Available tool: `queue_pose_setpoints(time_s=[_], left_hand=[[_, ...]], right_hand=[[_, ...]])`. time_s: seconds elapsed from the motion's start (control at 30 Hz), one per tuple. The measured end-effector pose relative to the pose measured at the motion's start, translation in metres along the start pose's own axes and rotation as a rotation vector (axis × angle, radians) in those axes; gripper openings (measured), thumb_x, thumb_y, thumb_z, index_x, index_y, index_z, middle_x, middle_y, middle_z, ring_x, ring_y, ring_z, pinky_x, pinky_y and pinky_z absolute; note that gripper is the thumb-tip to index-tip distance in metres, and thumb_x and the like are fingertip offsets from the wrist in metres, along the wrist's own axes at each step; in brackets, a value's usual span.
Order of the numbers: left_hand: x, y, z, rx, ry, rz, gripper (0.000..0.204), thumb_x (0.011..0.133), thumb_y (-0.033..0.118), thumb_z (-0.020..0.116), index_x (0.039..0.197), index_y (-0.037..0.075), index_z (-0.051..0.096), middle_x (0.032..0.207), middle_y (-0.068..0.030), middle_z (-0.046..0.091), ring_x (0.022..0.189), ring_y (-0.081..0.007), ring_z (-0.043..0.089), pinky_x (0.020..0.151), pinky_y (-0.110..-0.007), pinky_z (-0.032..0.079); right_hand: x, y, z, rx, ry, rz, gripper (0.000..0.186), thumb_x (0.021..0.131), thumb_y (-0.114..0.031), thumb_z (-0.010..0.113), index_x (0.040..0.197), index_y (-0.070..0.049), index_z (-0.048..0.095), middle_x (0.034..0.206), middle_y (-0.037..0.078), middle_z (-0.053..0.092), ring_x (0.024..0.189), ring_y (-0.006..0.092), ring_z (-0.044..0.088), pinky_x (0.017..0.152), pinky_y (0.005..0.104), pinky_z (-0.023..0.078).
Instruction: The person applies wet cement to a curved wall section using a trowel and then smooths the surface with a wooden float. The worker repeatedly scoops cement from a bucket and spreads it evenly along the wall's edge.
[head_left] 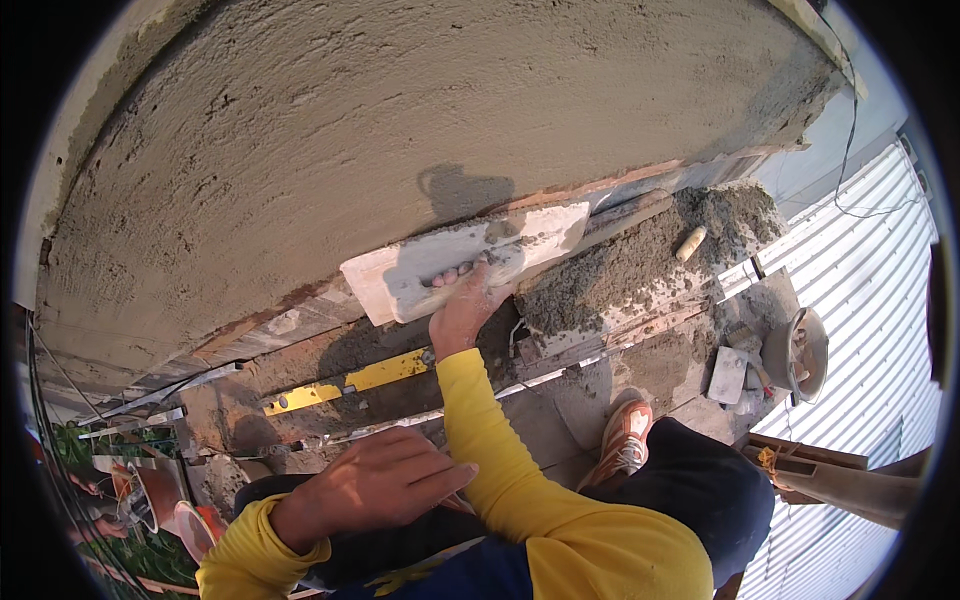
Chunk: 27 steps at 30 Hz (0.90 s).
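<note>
My right hand (pixel 465 305) grips the handle of a long, pale plastering float (pixel 390 290), smeared with mortar. The float lies along the lower edge of a large wall coated in wet grey plaster (pixel 400 110), and its shadow and my hand's fall nearby. My left hand (pixel 375 482) hovers over my bent leg, holding nothing, its fingers loosely stretched. Beyond my right hand lies a heap of wet mortar (pixel 640 265) on a board, with a pale wooden handle (pixel 690 243) sticking out; the rest of that tool is hidden.
A yellow spirit level (pixel 350 384) lies below the wall, left of my right forearm. At right stand a grey bucket (pixel 803 355) and a pale block (pixel 728 375). White corrugated roofing (pixel 860 330) lies beyond a wooden pole (pixel 840 485). Another person's hands (pixel 108 525) show at lower left.
</note>
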<state>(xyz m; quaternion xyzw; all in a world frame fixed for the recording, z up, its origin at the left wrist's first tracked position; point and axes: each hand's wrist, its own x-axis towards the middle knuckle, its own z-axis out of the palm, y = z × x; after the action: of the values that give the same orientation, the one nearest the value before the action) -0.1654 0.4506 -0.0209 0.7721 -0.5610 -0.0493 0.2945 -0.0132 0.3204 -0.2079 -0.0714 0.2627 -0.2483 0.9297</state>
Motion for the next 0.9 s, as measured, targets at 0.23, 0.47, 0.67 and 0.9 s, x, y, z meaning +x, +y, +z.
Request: queue_pose_setpoints(time_s=[0.23, 0.47, 0.67, 0.9], left_hand=[[-0.019, -0.016, -0.006, 0.063, -0.014, -0.030, 0.041, 0.077, 0.004, 0.079, 0.118, 0.006, 0.076, 0.093, -0.0044, 0.073, 0.084, -0.0235, 0.072, 0.078, -0.036, 0.058], [-0.023, -0.018, -0.002, 0.048, -0.041, -0.114, 0.045, 0.073, 0.001, 0.078, 0.118, 0.007, 0.077, 0.096, -0.0056, 0.075, 0.087, -0.0256, 0.073, 0.079, -0.037, 0.058], [-0.002, -0.023, 0.001, 0.023, -0.080, -0.114, 0.039, 0.078, 0.003, 0.077, 0.117, 0.006, 0.076, 0.091, -0.0076, 0.073, 0.087, -0.0271, 0.073, 0.082, -0.039, 0.059], [-0.005, -0.022, 0.007, 0.049, -0.149, -0.222, 0.035, 0.081, 0.004, 0.077, 0.115, 0.007, 0.077, 0.096, -0.0087, 0.076, 0.090, -0.0280, 0.075, 0.081, -0.041, 0.060]], right_hand=[[-0.063, 0.036, 0.063, -0.055, -0.020, 0.017, 0.049, 0.110, -0.010, 0.054, 0.148, -0.020, 0.025, 0.092, 0.007, 0.053, 0.068, 0.0162, 0.053, 0.058, 0.0372, 0.052], [0.048, -0.072, 0.063, -0.119, 0.025, -0.149, 0.005, 0.110, -0.013, 0.053, 0.107, -0.010, 0.052, 0.086, 0.001, 0.047, 0.070, 0.0155, 0.051, 0.059, 0.0336, 0.049], [-0.019, -0.006, 0.070, -0.055, 0.028, -0.034, 0.031, 0.109, -0.008, 0.054, 0.133, -0.012, 0.034, 0.090, 0.005, 0.050, 0.064, 0.0162, 0.052, 0.055, 0.0365, 0.050], [0.104, -0.131, 0.076, -0.125, 0.087, -0.167, 0.021, 0.108, -0.009, 0.056, 0.120, -0.007, 0.039, 0.082, 0.006, 0.049, 0.060, 0.0166, 0.052, 0.050, 0.0371, 0.049]])
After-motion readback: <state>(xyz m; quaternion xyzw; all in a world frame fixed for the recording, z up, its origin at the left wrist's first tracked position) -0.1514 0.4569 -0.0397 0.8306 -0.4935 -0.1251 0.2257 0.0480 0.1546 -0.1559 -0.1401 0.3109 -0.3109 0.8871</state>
